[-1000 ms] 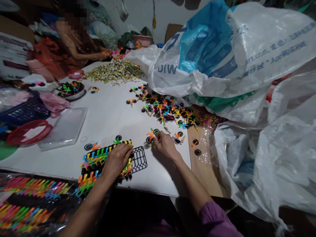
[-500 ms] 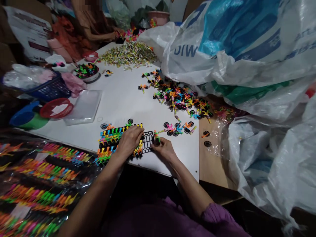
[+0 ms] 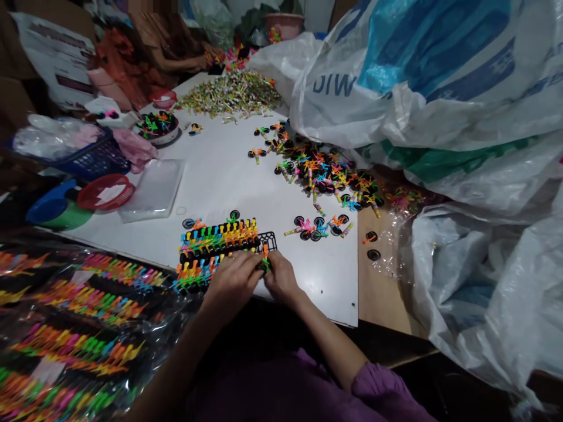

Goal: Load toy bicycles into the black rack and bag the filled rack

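A black grid tray near the table's front edge is packed with rows of small colourful toy bicycles. My left hand rests curled on the tray's near edge. Touching it, my right hand pinches an orange and green toy bicycle against the tray's right end. Three loose toy bicycles lie just right of the tray. A large pile of loose bicycles spreads further back.
Big white and blue plastic sacks fill the right side. Wrapped packs of bicycles lie at lower left. A clear bag, a red basket, a blue basket and a bowl sit left. Another person works at the far end.
My right hand picked a bicycle from the loose ones and brought it back to the tray's right end. My left hand slid from the tray's top to its near edge.
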`<state>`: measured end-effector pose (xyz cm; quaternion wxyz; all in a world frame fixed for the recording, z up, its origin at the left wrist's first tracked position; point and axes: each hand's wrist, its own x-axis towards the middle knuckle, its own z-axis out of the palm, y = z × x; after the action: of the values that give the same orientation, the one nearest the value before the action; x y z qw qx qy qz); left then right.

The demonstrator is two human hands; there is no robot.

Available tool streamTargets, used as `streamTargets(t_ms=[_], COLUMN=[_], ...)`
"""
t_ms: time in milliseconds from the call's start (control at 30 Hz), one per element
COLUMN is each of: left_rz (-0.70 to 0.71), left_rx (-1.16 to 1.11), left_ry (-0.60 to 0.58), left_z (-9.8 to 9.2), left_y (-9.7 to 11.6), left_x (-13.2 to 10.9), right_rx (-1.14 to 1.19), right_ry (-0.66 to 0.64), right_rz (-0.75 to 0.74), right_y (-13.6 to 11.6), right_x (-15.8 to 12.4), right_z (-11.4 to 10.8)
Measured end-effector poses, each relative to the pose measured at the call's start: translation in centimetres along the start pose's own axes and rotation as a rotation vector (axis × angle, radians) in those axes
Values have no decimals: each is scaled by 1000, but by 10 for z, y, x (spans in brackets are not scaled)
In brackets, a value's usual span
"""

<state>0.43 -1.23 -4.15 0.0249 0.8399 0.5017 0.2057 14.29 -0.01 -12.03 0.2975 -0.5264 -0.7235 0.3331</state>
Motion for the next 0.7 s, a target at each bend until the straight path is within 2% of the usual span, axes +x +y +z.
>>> streamTargets(t_ms=[167, 367, 567, 700], left_rz=[-19, 40, -101, -1], left_rx=[71, 127, 247, 192], left_ry=[0, 31, 51, 83], left_z=[16, 12, 19, 19], left_y=[7, 8, 18, 13], left_x=[-8, 0, 0, -6], right_rx=[-187, -275, -406, -420], right_ry=[-118, -201, -342, -345], right_rz=[6, -27, -50, -75], right_y=[0, 1, -6, -8], right_x=[3, 8, 17, 17], right_z=[-8, -12, -16, -17])
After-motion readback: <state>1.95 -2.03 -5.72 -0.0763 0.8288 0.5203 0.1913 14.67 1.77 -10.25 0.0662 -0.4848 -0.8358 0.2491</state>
